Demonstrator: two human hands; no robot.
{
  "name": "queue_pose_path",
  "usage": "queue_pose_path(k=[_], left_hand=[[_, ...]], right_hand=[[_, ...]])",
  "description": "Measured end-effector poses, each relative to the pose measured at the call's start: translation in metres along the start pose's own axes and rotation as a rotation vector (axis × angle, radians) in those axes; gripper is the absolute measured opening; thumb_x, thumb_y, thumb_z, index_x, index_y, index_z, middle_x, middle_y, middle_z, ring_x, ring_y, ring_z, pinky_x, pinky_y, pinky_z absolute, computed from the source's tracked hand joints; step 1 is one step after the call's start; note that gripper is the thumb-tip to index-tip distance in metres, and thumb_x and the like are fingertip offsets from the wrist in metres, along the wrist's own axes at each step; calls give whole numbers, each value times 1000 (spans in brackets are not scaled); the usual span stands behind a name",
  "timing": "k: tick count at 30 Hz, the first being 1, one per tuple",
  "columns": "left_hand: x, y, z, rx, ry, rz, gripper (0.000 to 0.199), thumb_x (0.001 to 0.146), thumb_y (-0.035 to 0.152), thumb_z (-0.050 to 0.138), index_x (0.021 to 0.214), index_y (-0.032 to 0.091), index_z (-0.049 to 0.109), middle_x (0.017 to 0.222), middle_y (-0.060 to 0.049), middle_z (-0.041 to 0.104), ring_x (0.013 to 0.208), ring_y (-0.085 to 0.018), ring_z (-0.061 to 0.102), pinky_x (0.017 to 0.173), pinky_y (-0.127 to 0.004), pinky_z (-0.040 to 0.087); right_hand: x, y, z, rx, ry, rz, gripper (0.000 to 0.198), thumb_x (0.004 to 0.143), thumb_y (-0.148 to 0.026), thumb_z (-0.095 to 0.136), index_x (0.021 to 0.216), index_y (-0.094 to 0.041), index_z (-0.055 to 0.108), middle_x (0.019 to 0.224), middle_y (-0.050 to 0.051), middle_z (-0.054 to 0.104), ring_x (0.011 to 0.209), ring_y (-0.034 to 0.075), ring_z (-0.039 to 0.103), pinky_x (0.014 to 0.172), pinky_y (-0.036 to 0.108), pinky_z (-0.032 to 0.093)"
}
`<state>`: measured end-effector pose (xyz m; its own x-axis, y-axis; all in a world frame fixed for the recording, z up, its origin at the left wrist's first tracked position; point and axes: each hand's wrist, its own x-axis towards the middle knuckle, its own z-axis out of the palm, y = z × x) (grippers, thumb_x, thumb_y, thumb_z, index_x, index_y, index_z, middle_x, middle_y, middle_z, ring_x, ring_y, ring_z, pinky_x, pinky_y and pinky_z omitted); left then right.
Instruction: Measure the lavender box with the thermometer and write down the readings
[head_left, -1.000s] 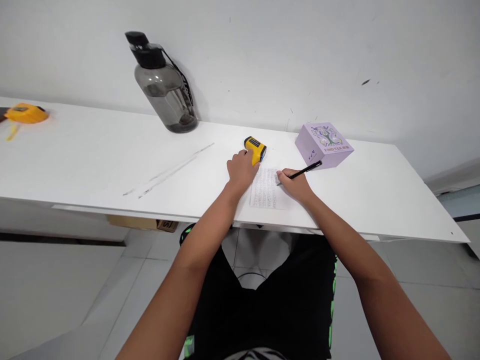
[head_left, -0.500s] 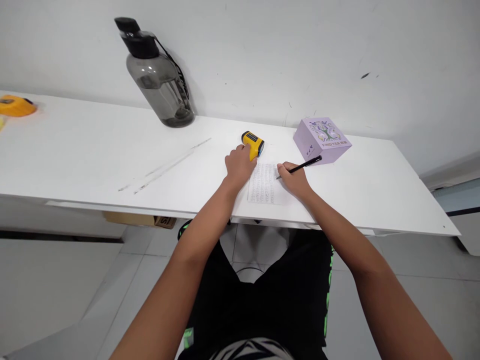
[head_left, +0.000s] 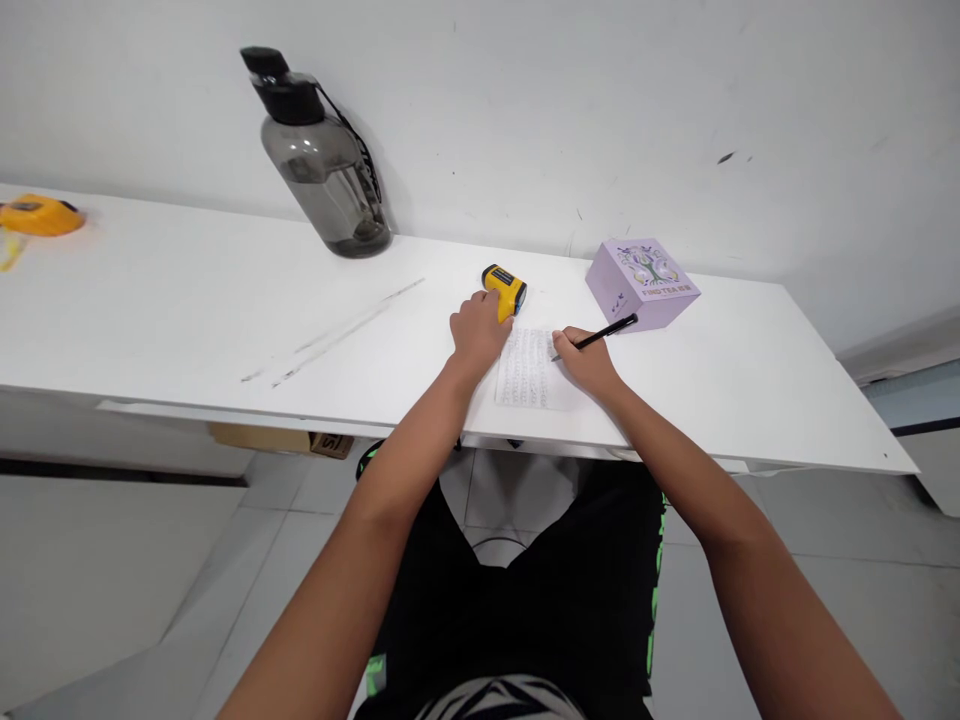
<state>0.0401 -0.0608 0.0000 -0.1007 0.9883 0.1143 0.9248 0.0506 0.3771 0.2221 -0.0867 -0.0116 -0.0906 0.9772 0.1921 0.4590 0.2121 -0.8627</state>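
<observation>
My right hand (head_left: pixel 589 362) pinches a black pen (head_left: pixel 609 331), its tip at the right side of a small sheet of paper (head_left: pixel 523 385) covered in rows of handwritten marks. Beside the paper's upper left, my left hand (head_left: pixel 478 328) has its fingers closed around the lower end of a yellow-and-black handheld device (head_left: pixel 505 286), whose exact kind I cannot make out. The hand hides part of it. Just behind my right hand stands a lilac tea box (head_left: pixel 637 285) with a tree design on top.
A grey see-through water bottle (head_left: pixel 322 175) with a black cap stands against the wall. On the far left of the white table (head_left: pixel 165 300) lies an orange-yellow tool (head_left: pixel 41 215), cut by the frame's edge. Dark streaks mark the tabletop. A cardboard box (head_left: pixel 262 437) shows below the table.
The camera view has shifted slightly. My right hand and the pen have moved very little over the paper. My left hand stays on the yellow-and-black device.
</observation>
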Motion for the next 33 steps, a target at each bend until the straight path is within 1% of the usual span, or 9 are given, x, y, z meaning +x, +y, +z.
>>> queue_pose_path(k=[7,13,16,23,28,33], left_hand=[[1,0,0,-12,2,-7,48,92,38,55,138,27,53,142,-10,57,124,-31,56,96,-45,48],[2,-1,3,-22,5,-10,48,92,38,55,139,29,52,140,-10,58,124,-31,56,96,-45,48],[1,-1,2,-10,15,-12,47,93,38,55,138,28,53,140,-9,58,123,-30,57,96,-43,48],[0,0,-1,-21,2,-5,46,93,38,56,138,28,54,140,-11,57,123,-32,57,95,-45,48],[1,-1,1,-26,-7,-8,49,94,41,55,142,30,51,140,-12,57,126,-34,55,98,-46,46],[3,-2,3,-17,6,-9,48,93,40,55,141,31,52,141,-10,57,125,-31,56,97,-44,47]], right_hand=[[0,1,1,-12,12,-5,39,83,-41,52,53,-24,33,53,-4,32,55,12,34,55,29,28],[0,1,1,3,40,3,40,83,-38,52,53,-24,29,52,-5,30,55,12,32,54,29,28],[1,2,1,4,28,-1,39,83,-38,52,54,-24,30,53,-4,31,55,12,32,54,29,28],[2,5,1,-2,-37,-6,38,83,-37,51,55,-24,30,54,-5,30,55,11,32,54,29,25],[2,7,1,-3,-41,-22,38,84,-36,52,56,-25,30,54,-5,30,54,12,32,55,29,25],[3,9,1,7,-44,-37,39,84,-36,52,55,-24,30,52,-5,31,53,11,32,54,30,25]])
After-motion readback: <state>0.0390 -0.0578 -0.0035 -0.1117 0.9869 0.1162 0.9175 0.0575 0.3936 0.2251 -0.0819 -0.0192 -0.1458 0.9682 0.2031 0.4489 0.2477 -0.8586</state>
